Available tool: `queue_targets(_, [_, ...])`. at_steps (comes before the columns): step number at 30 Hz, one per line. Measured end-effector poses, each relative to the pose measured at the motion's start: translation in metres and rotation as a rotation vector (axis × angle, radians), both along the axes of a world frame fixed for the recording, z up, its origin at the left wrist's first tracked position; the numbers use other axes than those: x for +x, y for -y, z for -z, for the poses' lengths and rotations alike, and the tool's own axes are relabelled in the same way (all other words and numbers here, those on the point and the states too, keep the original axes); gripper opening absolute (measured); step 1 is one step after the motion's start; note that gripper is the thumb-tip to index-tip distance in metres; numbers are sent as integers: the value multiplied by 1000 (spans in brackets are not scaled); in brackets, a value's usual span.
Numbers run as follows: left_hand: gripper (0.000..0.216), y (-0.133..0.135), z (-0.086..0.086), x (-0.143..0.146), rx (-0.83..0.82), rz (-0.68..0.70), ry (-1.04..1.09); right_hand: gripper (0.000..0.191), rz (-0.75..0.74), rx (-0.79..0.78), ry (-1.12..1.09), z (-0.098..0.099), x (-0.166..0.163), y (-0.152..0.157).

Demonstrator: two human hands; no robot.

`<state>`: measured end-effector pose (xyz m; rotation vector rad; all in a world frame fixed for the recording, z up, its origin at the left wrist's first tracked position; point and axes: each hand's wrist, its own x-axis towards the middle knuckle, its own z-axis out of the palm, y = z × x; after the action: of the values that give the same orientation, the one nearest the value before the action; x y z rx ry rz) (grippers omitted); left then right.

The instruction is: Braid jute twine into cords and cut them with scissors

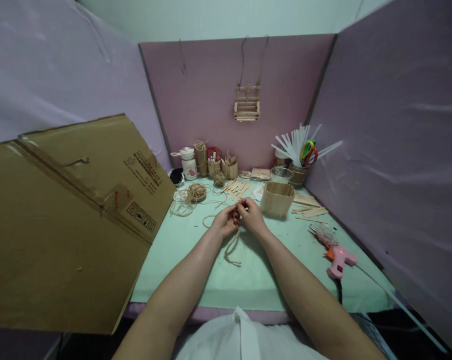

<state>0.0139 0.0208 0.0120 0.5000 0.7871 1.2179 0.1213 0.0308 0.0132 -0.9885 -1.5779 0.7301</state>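
Observation:
My left hand [226, 221] and my right hand [250, 214] meet above the middle of the green-covered table, both closed on a piece of twine [232, 250]. Its braided-looking end hangs below my fingers toward the table, with a frayed tip. What the fingertips do with the strand is partly hidden. Just right of my right hand stands a box made of wooden craft sticks [277, 200]. Behind and left of my left hand lies a ball of twine [196, 192] beside a loose tangle of twine [182, 204].
A pink glue gun [338, 260] lies at the right, its cord running off the front edge. Loose craft sticks [311, 212] lie behind it. A large cardboard sheet [79, 225] blocks the left. Glue sticks and scissors [310, 152] stand at the back right, a white bottle [189, 164] at back left.

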Motion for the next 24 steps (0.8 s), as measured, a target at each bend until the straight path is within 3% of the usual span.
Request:
queue_targets(4, [22, 2, 2, 4, 161, -220, -213, 14, -4, -69, -51, 0, 3, -5])
queue_targets(7, [22, 1, 5, 6, 246, -289, -388, 19, -38, -153, -96, 0, 5, -8])
queue_targets(16, [3, 1, 11, 5, 438, -294, -893, 25, -56, -305, -231, 9, 6, -13])
queue_targets(24, [10, 11, 15, 17, 456, -226, -961, 24, 142, -328, -295, 23, 5, -22])
